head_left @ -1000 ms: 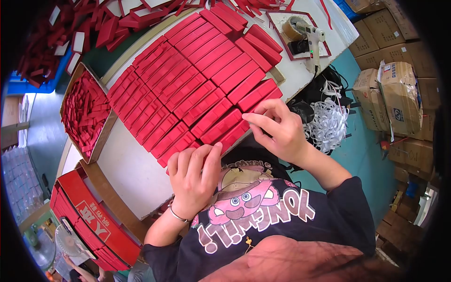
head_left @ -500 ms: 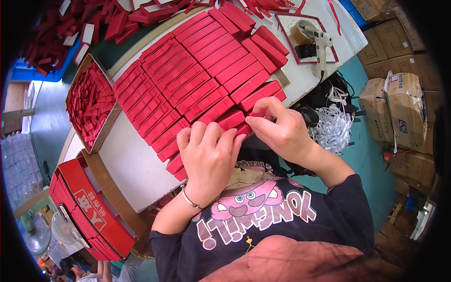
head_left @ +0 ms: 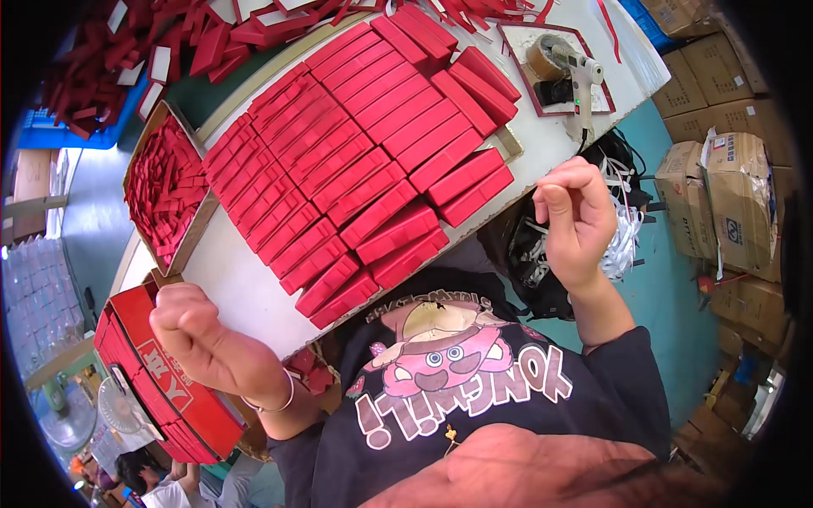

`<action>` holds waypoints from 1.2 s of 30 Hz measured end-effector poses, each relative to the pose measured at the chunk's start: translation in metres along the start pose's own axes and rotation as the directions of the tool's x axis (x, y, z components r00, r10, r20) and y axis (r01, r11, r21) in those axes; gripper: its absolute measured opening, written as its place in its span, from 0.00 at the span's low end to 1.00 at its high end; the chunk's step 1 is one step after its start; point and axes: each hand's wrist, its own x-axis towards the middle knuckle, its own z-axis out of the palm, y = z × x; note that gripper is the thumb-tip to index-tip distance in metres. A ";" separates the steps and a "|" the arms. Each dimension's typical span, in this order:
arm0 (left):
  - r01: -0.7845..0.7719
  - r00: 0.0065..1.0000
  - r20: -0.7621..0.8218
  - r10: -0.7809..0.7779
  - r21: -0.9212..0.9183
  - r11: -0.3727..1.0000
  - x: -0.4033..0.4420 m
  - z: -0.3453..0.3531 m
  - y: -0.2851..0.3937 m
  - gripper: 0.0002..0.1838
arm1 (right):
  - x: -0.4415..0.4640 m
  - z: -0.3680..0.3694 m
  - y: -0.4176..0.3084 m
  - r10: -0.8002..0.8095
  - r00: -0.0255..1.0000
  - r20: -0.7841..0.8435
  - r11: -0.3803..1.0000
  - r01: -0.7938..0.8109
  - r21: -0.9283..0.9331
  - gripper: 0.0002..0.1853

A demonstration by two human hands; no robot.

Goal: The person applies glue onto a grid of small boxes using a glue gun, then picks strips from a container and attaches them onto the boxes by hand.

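Rows of slim red boxes (head_left: 373, 110) stand packed together on a white table, many with a raised band across the top. My left hand (head_left: 212, 339) is off to the left of them, in the air near the table's front edge. Its fingers are curled closed, and whatever they may hold is hidden. To the right of the rows hovers my right hand (head_left: 580, 216), past the table edge. Its fingers are folded toward the thumb, with nothing seen between them. Neither hand touches the boxes. An open carton of small red strips (head_left: 167, 186) sits left of the rows.
A glue gun (head_left: 582, 89) and a tape roll (head_left: 546, 57) lie in a tray at the right. Loose red pieces (head_left: 212, 42) are heaped at the back. A large red box (head_left: 182, 381) stands lower left. Brown cartons (head_left: 735, 190) are stacked right. Another person (head_left: 161, 483) sits lower left.
Both hands have left the front boxes. My left hand has moved left and my right hand right and slightly up. The front boxes are now uncovered.
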 end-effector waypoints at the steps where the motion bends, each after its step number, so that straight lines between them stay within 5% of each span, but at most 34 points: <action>1: 0.007 1.000 0.025 -0.007 -0.026 1.000 -0.003 -0.006 -0.006 0.16 | 0.004 0.001 -0.003 0.013 1.000 0.010 1.000 -0.013 0.004 0.02; 2: 0.034 0.994 0.106 -0.041 0.068 0.997 -0.009 -0.006 -0.005 0.16 | 0.008 0.005 -0.012 0.010 0.991 0.134 0.971 0.023 -0.238 0.03; 4: 0.066 0.958 0.253 -0.132 0.256 0.965 -0.021 0.004 0.004 0.15 | 0.012 0.031 -0.009 -0.149 0.956 0.251 0.936 0.219 -0.277 0.04; 7: -0.061 0.916 0.401 -0.025 0.202 0.978 -0.027 0.021 0.011 0.15 | 0.011 0.054 -0.005 -0.140 0.931 0.338 0.898 0.263 -0.354 0.06; 16: -0.053 0.921 0.390 -0.010 0.151 0.987 -0.044 0.014 0.011 0.16 | 0.020 0.068 -0.010 -0.082 0.869 0.487 0.813 0.341 -0.472 0.05; 19: -0.044 0.930 0.368 -0.018 0.158 0.986 -0.045 0.008 0.011 0.16 | 0.033 0.058 -0.013 -0.133 0.939 0.318 0.889 0.255 -0.380 0.05; 20: -0.037 0.934 0.358 -0.025 0.165 0.986 -0.046 0.006 0.011 0.15 | 0.038 0.042 -0.017 -0.035 0.972 0.231 0.872 0.142 -0.469 0.07; 21: -0.031 0.939 0.343 -0.031 0.174 0.984 -0.045 0.006 0.010 0.13 | 0.044 0.024 -0.003 -0.114 0.991 0.069 0.891 0.133 -0.434 0.10; 22: -0.028 0.945 0.326 -0.033 0.180 0.983 -0.046 0.004 0.006 0.12 | 0.046 -0.001 0.005 -0.026 0.998 -0.057 0.912 0.000 -0.410 0.13; 25: 0.104 0.966 0.225 -0.127 0.112 0.988 -0.052 -0.005 -0.008 0.15 | 0.046 -0.079 0.023 -0.061 0.959 -0.278 0.898 -0.069 -0.434 0.18; 27: 0.130 0.969 0.189 -0.159 0.158 0.979 -0.057 -0.011 -0.018 0.26 | 0.032 -0.118 0.027 -0.126 0.899 -0.419 0.830 -0.135 -0.540 0.22; 30: 0.185 0.949 0.208 -0.237 0.242 0.953 -0.053 -0.024 -0.025 0.27 | 0.008 -0.159 0.026 -0.063 0.879 -0.472 0.630 -0.332 -0.702 0.23; 34: 0.064 0.940 0.305 -0.155 0.286 0.956 -0.045 -0.038 -0.037 0.23 | -0.001 -0.154 0.033 -0.094 0.927 -0.362 0.483 -0.276 -0.831 0.19; 36: 0.234 0.957 0.120 -0.262 0.210 0.949 -0.047 -0.029 -0.039 0.20 | 0.001 -0.139 0.040 -0.186 0.939 -0.288 0.468 -0.173 -0.867 0.17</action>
